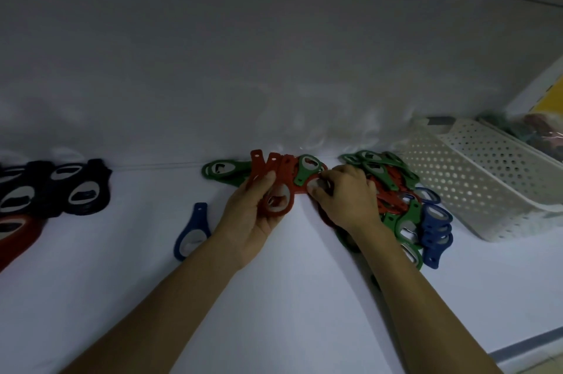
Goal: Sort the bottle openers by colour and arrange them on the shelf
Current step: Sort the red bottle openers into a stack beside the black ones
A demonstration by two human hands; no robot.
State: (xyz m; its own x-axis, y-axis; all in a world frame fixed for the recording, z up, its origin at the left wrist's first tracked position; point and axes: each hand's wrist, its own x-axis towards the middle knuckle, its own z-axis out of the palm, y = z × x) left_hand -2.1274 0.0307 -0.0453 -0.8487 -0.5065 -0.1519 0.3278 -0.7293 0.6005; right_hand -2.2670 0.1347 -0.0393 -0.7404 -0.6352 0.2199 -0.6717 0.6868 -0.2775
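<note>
Gathering reds beside the mixed pile
The left hand grips a fan of flat red bottle openers near the shelf's back edge; the right hand pinches one more red opener. Next, likely: slip out the green opener lying across them.

— What sits on the right?
— A white basket, its walls full of round holes.
— And farther right?
— A second white basket holding a crinkled clear bag. Beyond them, a white and yellow box.
</note>
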